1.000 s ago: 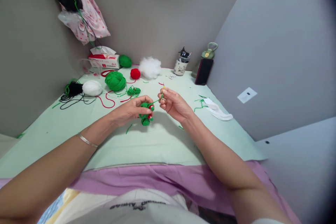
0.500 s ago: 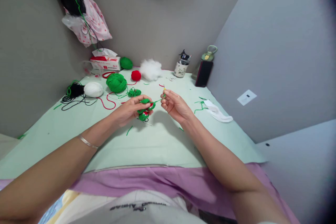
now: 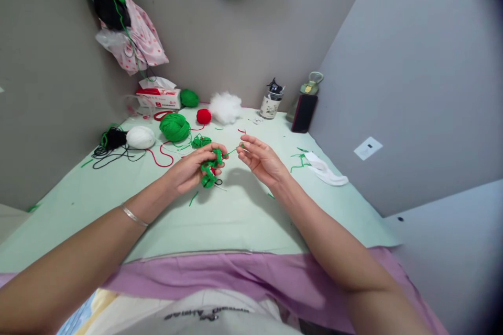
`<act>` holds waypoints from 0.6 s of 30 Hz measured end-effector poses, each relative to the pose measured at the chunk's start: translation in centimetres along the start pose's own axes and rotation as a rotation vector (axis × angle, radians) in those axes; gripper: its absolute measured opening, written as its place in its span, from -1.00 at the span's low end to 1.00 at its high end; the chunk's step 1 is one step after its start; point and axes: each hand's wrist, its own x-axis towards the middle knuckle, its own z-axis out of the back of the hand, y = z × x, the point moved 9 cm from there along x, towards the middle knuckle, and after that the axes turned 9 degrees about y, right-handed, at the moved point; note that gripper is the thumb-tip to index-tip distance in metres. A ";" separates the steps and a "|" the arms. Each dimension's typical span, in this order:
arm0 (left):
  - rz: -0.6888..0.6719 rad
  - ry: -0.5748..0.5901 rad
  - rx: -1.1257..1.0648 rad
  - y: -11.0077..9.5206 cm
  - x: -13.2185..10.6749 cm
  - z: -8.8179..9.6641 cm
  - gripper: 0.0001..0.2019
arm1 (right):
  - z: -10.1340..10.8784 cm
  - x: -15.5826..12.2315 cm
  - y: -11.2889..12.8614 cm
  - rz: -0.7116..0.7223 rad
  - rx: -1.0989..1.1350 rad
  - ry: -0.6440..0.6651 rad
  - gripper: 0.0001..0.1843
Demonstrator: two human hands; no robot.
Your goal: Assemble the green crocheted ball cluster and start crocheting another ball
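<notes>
1. The left hand grasps a green-and-red knitted piece, nearer the person than the white fluff; its curled fingers probably steady the piece against the strand's pull.
2. The right hand, also on the near side of the white fluff, seems to pinch a green strand at its fingertips. The strand runs straight to the piece, likely held taut. A thin tip rises by the fingers, too small to identify.
3. The red ball lies just left of the white fluff, the large green ball farther left, seemingly set aside to leave working room.
4. Right of the white fluff stand a jar and a bottle; a phone appears propped against the bottle for support.
</notes>
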 end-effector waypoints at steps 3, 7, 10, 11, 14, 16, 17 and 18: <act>0.002 0.026 -0.015 -0.1 0.1 0.1 -0.85 | 0.1 0.0 0.0 0.001 0.011 -0.002 -0.70; -0.007 0.030 0.045 -0.6 -0.2 0.5 -0.80 | 0.1 -0.1 0.1 0.015 0.035 -0.023 -0.69; -0.004 0.026 0.105 -0.6 -0.3 0.4 -0.76 | 0.2 -0.1 0.2 0.028 0.045 -0.039 -0.67; 0.005 0.016 0.119 -0.5 -0.3 0.4 -0.76 | 0.3 -0.2 0.2 0.033 0.046 -0.043 -0.67; -0.001 -0.025 0.149 -0.1 -0.2 0.4 -0.77 | 0.2 -0.2 0.3 0.043 0.034 -0.048 -0.69; -0.057 -0.054 0.182 -0.4 -0.1 0.5 -0.80 | 0.1 -0.3 0.3 0.048 0.022 -0.051 -0.68; -0.092 -0.068 0.199 -0.6 -0.1 0.6 -0.81 | 0.1 -0.3 0.4 0.054 0.016 -0.057 -0.67; -0.123 -0.084 0.211 -0.8 -0.1 0.8 -0.82 | 0.1 -0.4 0.5 0.064 0.008 -0.064 -0.66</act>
